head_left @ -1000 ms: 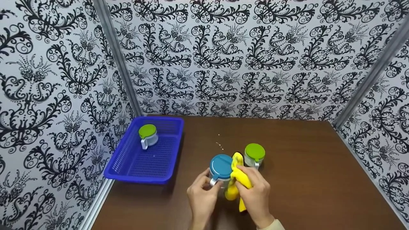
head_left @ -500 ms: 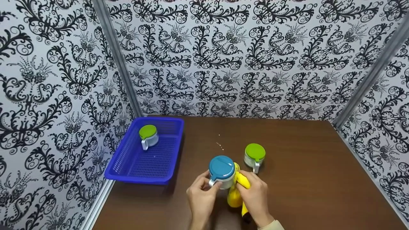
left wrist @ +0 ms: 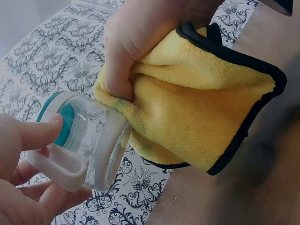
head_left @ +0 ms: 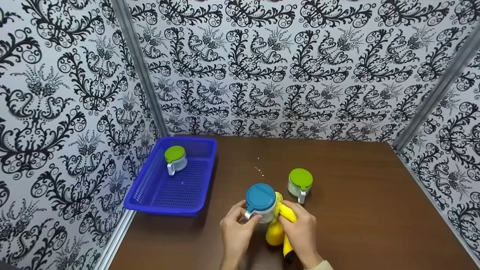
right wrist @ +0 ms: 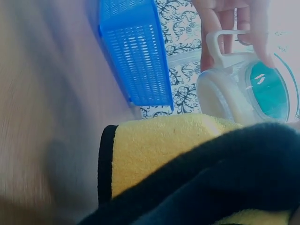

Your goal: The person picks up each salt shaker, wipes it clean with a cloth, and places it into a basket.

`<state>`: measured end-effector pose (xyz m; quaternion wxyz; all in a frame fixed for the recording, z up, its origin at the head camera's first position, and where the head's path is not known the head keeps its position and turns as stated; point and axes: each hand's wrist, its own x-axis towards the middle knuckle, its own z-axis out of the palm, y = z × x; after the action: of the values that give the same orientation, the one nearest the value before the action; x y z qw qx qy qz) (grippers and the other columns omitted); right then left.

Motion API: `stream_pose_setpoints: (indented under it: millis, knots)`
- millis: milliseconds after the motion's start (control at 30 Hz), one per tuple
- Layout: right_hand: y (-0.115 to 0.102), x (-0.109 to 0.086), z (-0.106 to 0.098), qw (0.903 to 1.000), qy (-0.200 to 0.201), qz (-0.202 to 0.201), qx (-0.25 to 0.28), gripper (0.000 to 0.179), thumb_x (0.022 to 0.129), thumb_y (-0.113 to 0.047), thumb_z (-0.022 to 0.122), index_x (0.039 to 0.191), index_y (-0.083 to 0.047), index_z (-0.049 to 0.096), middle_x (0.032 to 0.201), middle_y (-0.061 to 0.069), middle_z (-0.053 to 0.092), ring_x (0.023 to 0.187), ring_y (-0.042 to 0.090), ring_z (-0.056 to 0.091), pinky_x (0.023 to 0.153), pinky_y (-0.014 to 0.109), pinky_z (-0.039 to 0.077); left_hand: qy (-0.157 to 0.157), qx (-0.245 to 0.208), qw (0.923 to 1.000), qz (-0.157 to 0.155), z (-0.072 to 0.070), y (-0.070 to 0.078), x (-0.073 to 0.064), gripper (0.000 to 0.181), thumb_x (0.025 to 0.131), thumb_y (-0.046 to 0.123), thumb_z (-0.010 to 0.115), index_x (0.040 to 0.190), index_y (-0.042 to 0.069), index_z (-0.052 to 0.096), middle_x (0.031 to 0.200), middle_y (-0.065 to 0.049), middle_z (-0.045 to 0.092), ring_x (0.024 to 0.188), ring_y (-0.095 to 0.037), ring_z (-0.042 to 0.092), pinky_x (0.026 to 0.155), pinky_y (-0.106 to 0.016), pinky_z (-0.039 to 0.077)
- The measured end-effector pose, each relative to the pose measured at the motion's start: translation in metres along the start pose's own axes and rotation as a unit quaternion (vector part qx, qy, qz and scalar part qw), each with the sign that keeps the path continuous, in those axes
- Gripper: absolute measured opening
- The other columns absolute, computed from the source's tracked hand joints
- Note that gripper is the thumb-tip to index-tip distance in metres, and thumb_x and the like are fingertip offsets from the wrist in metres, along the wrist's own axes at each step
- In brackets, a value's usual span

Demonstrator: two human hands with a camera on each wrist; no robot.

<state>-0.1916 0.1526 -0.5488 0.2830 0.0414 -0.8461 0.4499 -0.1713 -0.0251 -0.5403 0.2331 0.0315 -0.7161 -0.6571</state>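
Note:
A clear jar [left wrist: 96, 140] with a blue-teal lid [head_left: 260, 196] and a white handle [left wrist: 61, 168] is held up over the table. My left hand [head_left: 239, 230] grips it by the handle, thumb near the lid. In my right hand [head_left: 301, 228] is a bunched yellow cloth [left wrist: 183, 103] with black edging, pressed against the jar's side. The left wrist view shows the cloth hanging past the jar's base. Seen from the right wrist, the cloth [right wrist: 154, 145] covers the lower part of the view, and the jar [right wrist: 234, 93] is beyond it.
A green-lidded jar [head_left: 300, 183] stands on the brown table [head_left: 356, 210] behind my right hand. At the left, a blue-purple plastic basket [head_left: 198, 208] holds another green-lidded jar [head_left: 175, 158]. Small pale specks [head_left: 259, 171] lie on the table. Patterned walls enclose the back and sides.
The cloth has slid from beside the blue lid's rim down along the jar's side, its upper end dropping from view. The jar tilts slightly and sits a little nearer. The green-lidded jars stay put.

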Motion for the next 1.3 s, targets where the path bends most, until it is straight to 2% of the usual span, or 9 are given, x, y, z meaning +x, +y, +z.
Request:
stream_pose_setpoints:
  millis: [133,300,367,433,533,667,800,1133,1300]
  knots:
    - [-0.002,0.003,-0.004,0.9952,-0.025,0.052,0.08,0.037,0.073,0.001,0.083,0.104,-0.019,0.079,0.099,-0.005,0.074,0.079,0.015,0.063,0.069,0.028,0.055,0.001,0.005,1.0,0.003,-0.001,-0.001,0.001,0.034,0.066,0.012,0.094,0.065,0.015,0.06,0.114,-0.004,0.072,0.097,-0.022,0.071,0.075,-0.027,0.058]
    - [-0.004,0.007,-0.012,0.9649,-0.059,0.135,0.217,0.033,0.081,0.002,0.079,0.108,-0.016,0.078,0.107,0.003,0.073,0.088,0.024,0.066,0.075,0.032,0.058,-0.005,0.01,0.9999,-0.002,-0.002,-0.003,0.001,0.034,0.065,0.012,0.094,0.064,0.016,0.061,0.112,-0.003,0.072,0.095,-0.02,0.071,0.073,-0.026,0.058]
    - [-0.004,0.01,-0.015,0.9567,-0.06,0.141,0.247,0.032,0.082,0.002,0.078,0.11,-0.014,0.077,0.108,0.005,0.073,0.09,0.027,0.067,0.077,0.033,0.058,-0.011,0.006,0.9999,-0.002,-0.003,-0.003,0.0,0.033,0.065,0.011,0.094,0.064,0.016,0.061,0.112,-0.003,0.073,0.096,-0.02,0.071,0.073,-0.027,0.058]
    - [-0.006,0.013,-0.019,0.9561,-0.051,0.132,0.257,0.033,0.082,0.004,0.078,0.11,-0.013,0.077,0.108,0.005,0.074,0.089,0.027,0.067,0.076,0.033,0.058,-0.018,0.006,0.9998,0.001,-0.002,-0.004,0.0,0.032,0.064,0.011,0.094,0.065,0.016,0.062,0.112,-0.004,0.073,0.096,-0.02,0.071,0.073,-0.027,0.058]
    - [-0.01,0.018,-0.023,0.967,-0.043,0.09,0.235,0.039,0.079,0.007,0.079,0.11,-0.017,0.077,0.107,0.002,0.073,0.086,0.026,0.067,0.073,0.032,0.058,-0.027,0.012,0.9996,0.002,-0.002,-0.005,0.0,0.032,0.064,0.011,0.094,0.066,0.016,0.062,0.112,-0.004,0.073,0.096,-0.019,0.071,0.073,-0.026,0.058]
    - [-0.016,0.023,-0.026,0.9854,-0.053,0.013,0.161,0.047,0.077,0.005,0.082,0.112,-0.025,0.076,0.11,-0.006,0.071,0.088,0.019,0.064,0.073,0.029,0.057,-0.032,0.017,0.9993,0.006,-0.002,-0.004,-0.001,0.033,0.064,0.011,0.094,0.066,0.017,0.062,0.113,-0.004,0.073,0.095,-0.02,0.072,0.072,-0.026,0.058]
    - [-0.018,0.023,-0.028,0.9922,-0.058,-0.042,0.102,0.052,0.075,0.004,0.085,0.114,-0.029,0.075,0.11,-0.011,0.069,0.088,0.013,0.062,0.074,0.028,0.056,-0.03,0.022,0.999,0.025,-0.002,-0.003,-0.002,0.034,0.064,0.011,0.094,0.065,0.019,0.062,0.112,-0.003,0.073,0.094,-0.019,0.072,0.07,-0.026,0.058]
    - [-0.007,0.017,-0.019,0.9948,-0.056,-0.041,0.075,0.048,0.074,0.005,0.083,0.111,-0.024,0.076,0.101,-0.012,0.068,0.081,0.013,0.061,0.07,0.029,0.057,-0.02,-0.001,0.9992,0.035,-0.005,-0.002,-0.002,0.033,0.065,0.015,0.095,0.065,0.019,0.062,0.111,-0.002,0.074,0.094,-0.017,0.072,0.068,-0.028,0.059]
    - [0.009,0.006,-0.009,0.9964,-0.066,-0.007,0.053,0.043,0.072,0.007,0.082,0.107,-0.018,0.077,0.096,-0.013,0.069,0.08,0.01,0.061,0.071,0.028,0.055,-0.021,-0.012,0.9991,0.033,-0.005,-0.002,-0.004,0.033,0.065,0.011,0.094,0.065,0.017,0.061,0.113,-0.002,0.073,0.095,-0.018,0.072,0.069,-0.028,0.059]
